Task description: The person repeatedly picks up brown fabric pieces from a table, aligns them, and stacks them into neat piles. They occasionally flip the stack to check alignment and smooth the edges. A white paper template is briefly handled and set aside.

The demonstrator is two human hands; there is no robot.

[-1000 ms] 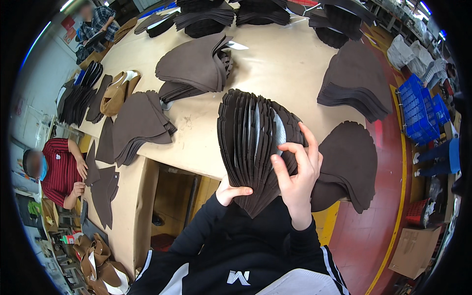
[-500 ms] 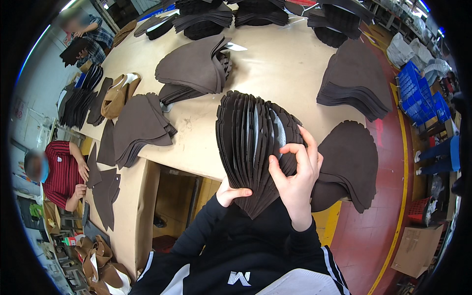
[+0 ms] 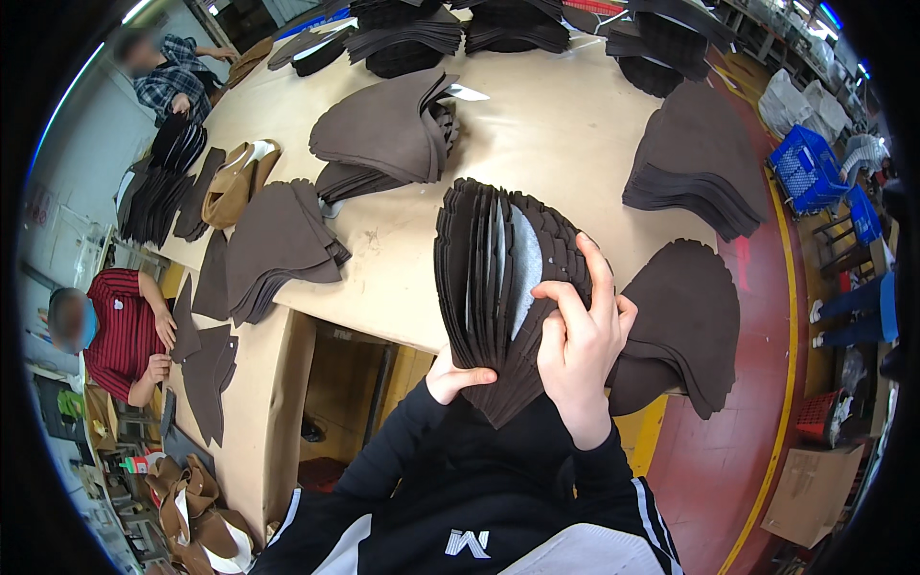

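A thick fanned stack of dark brown, leather-like cut pieces is held up in front of my body, over the table's near edge. Its wide notched ends point away from me, and the narrow ends come together near my chest. My left hand is closed round the narrow end, its thumb lying across the front and the other fingers hidden behind. On the right side of the stack, the curled fingers of my right hand hold a parted section of pieces. Between the parted pieces shows a pale grey face.
Matching brown piles lie on the tan table: a far-left pile, a right pile and a near-right pile. A striped-shirt co-worker handles flat pieces at left; a checked-shirt co-worker stands beyond. Blue crates stand right.
More pieces have parted toward the right, and the pale grey face shows wider. My right hand has shifted slightly right. The checked-shirt co-worker has lowered the dark pieces onto a pile.
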